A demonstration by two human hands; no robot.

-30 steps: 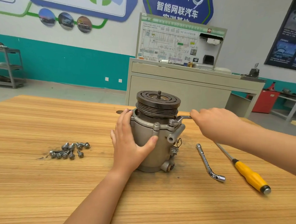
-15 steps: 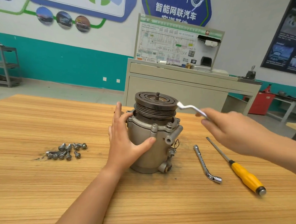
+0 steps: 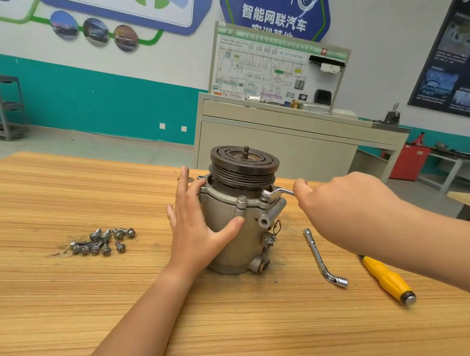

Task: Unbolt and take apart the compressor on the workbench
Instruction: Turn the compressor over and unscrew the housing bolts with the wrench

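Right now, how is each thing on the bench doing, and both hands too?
Compressor: upright, pulley on top, steadied from the side.
Wrench: held, its head on the compressor's right flange.
Left hand: pressed flat against the compressor.
Right hand: grips the wrench.
Bolts: loose, lying in a pile.
Socket wrench: lying flat, untouched.
Screwdriver: lying flat, partly hidden by the right arm.

This is an automotive training workshop. The wall carries a painted chart with round car pictures (image 3: 94, 31) and a blue sign (image 3: 274, 18) in Chinese characters, and a dark poster (image 3: 464, 59) hangs to the right. A teaching board (image 3: 262, 69) printed with a wiring diagram stands on a beige cabinet (image 3: 277, 150). The wooden surface (image 3: 56, 290) holds a compressor (image 3: 233, 232) with a wrench (image 3: 278, 193) at its rim, loose bolts (image 3: 102, 241), a socket wrench (image 3: 322, 257) and a yellow-handled screwdriver (image 3: 387, 278). A metal rack (image 3: 4, 106) stands far left.
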